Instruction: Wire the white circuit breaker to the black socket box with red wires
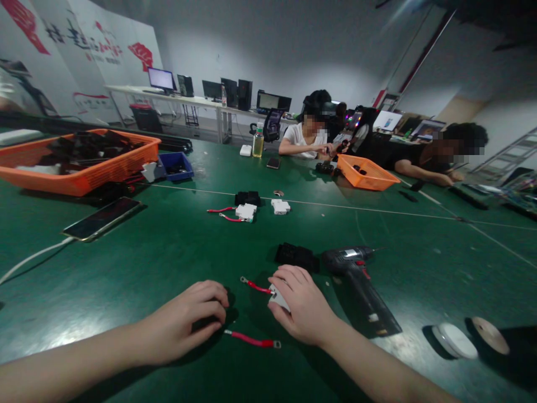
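A broad, glossy green tabletop (pixel 188 240) spreads beneath both bare forearms, which reach in from the lower corners and angle toward each other. The left hand (pixel 184 319) rests low with its back up, fingers bent and curled inward, thumb stretched along below them; its fingertips are partly hidden, so I cannot tell whether they meet or pinch anything. The right hand (pixel 302 302) arches palm down, fingers draped forward and thumb tucked beneath, gripping a small white plastic block (pixel 278 299) that shows at its left edge, near the tabletop. To the right of that hand, a dark grey cordless drill (pixel 364 285) lies on its side, bit pointing right. A black rectangular block (pixel 296 256) sits just beyond the fingers. A loose red cable with metal ends (pixel 251 338) lies between the hands, its left end just beside the left thumb. A short red lead with a ring terminal (pixel 258 286) sticks out leftward from the white block
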Demonstrator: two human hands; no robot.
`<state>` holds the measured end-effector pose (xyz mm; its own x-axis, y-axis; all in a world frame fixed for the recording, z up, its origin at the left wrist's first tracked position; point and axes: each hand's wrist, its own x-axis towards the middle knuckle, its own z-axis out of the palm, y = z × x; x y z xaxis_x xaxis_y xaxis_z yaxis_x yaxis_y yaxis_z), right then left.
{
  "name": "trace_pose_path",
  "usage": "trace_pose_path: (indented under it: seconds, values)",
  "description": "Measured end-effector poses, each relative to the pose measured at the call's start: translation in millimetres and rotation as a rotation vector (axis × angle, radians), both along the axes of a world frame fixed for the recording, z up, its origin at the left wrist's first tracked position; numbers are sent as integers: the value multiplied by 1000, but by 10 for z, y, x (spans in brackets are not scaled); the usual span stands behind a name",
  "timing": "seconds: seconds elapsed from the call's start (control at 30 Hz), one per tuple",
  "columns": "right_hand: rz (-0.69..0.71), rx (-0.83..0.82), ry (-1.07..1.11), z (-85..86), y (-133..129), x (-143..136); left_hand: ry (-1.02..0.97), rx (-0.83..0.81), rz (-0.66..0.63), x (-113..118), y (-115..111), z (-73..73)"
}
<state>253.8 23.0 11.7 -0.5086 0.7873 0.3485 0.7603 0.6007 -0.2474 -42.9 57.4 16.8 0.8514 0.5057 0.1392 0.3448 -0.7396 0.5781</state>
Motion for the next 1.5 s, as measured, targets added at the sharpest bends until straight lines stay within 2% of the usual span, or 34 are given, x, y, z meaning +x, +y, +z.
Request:
trace_pose_path:
  seconds: [0.37, 0.57, 0.83, 1.07, 1.23, 1.4, 1.5]
  values:
    - [-19, -115, 46, -16, 22, 21, -8, -41, 13, 6, 39, 7]
    - [-70, -46, 51, -94, -11, 5, 20, -55, -8, 4, 22, 41]
    - [-15, -43, 31, -72, 1, 5, 32, -8, -29, -46, 6, -8]
    - [-12, -50, 56, -90, 4, -26, -32, 117, 6, 46, -27, -98]
    - [25, -61, 49, -97, 0, -27, -92, 184, -30, 15, -73, -18]
    - [140, -89, 0, -54, -34, -16, -108, 406, -185, -103, -51, 84]
    - [206, -103, -10, -24, -85, -43, -172, 431, -239, -166, -51, 142]
